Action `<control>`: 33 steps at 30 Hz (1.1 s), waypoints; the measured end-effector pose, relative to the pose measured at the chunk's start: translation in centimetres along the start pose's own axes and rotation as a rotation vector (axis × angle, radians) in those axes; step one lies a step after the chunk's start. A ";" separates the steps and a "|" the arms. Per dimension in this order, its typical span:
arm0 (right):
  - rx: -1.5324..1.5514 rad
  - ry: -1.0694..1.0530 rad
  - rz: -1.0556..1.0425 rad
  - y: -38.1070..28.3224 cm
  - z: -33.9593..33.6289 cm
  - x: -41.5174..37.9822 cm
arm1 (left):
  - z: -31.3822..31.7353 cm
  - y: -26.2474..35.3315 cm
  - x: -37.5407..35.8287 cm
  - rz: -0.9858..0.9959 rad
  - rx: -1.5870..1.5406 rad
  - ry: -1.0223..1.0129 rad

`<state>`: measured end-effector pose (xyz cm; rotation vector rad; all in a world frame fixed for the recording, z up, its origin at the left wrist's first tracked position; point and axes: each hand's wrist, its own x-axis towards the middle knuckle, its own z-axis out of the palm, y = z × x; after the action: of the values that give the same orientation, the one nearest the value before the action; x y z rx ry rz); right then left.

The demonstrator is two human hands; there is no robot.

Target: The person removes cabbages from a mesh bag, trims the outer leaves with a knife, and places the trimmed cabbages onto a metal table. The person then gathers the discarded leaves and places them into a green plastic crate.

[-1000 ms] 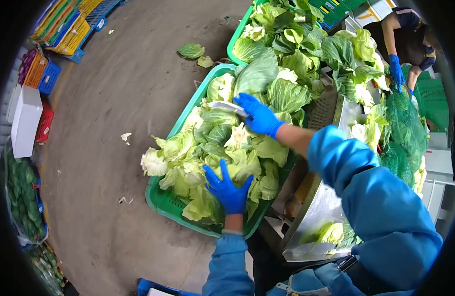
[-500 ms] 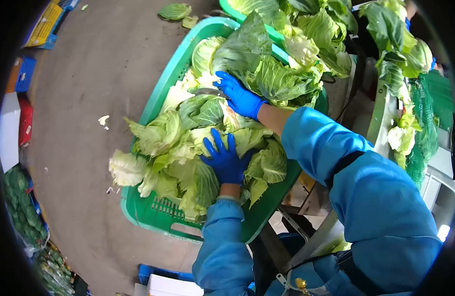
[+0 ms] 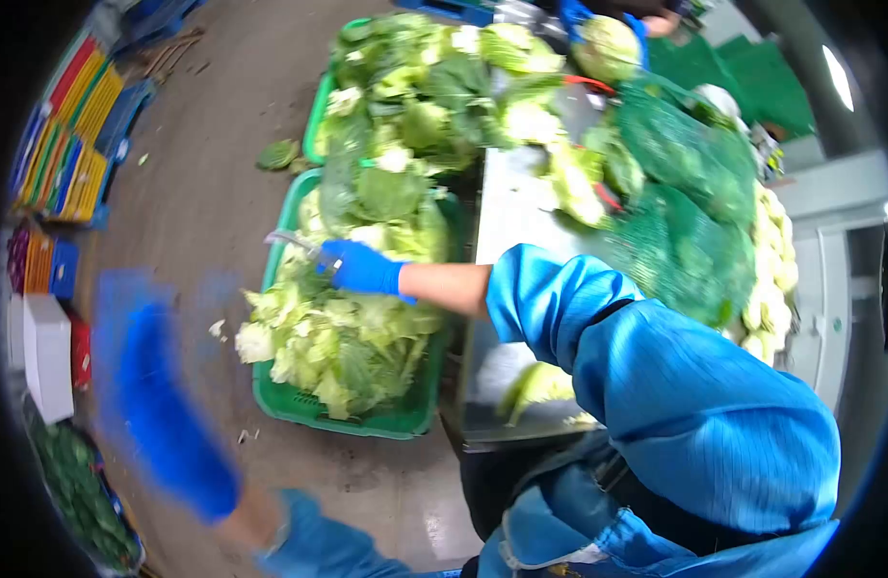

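My right hand (image 3: 367, 267), in a blue glove, is closed around the handle of a knife (image 3: 292, 239). Its blade points left over loose cabbage leaves (image 3: 343, 332). These leaves are heaped in a green plastic basket (image 3: 261, 380), some hanging over its left rim. Out to the left of the basket, above the floor, is my left hand (image 3: 169, 414), also in a blue glove. Motion smears its fingers, and no object can be made out in it.
A second leaf-filled green basket (image 3: 321, 116) stands beyond the first. On the right, a metal table (image 3: 502, 207) bears cabbage pieces and green net sacks (image 3: 690, 135). Another person's gloved hands hold a cabbage (image 3: 608, 48) at the back. Stacked crates (image 3: 78, 144) stand far left.
My left hand has come off the leaves and swung left past the basket. My right hand, still with the knife, has risen from the heap. The view has shifted, showing more of the table.
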<state>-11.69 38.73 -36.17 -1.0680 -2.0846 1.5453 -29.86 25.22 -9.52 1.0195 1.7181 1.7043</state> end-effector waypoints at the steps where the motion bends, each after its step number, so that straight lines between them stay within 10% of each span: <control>1: 0.120 -0.079 0.153 -4.9 -1.3 -3.9 | -0.2 4.7 -0.1 0.143 -0.092 0.056; 2: -0.170 0.119 -0.397 -2.3 0.3 -5.8 | -0.2 7.7 -1.3 0.294 -0.181 0.034; 4: 0.083 -0.133 0.038 -11.5 -3.4 -15.9 | 1.5 11.6 -4.2 0.458 -0.314 -0.101; 16: -0.028 0.096 0.263 -11.2 -9.9 -45.2 | 17.7 18.1 -19.4 0.348 -0.676 -0.695; 28: 0.133 1.132 0.302 -1.9 -26.9 -65.6 | 34.6 26.3 -31.3 0.275 -0.980 -1.007; 33: 0.034 1.132 0.204 5.3 -31.8 -66.6 | 41.5 30.7 -34.4 0.279 -1.122 -1.075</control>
<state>55.06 12.02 -18.91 -1.6382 -1.1685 0.6879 28.03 20.76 12.18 1.2041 -0.0959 1.4198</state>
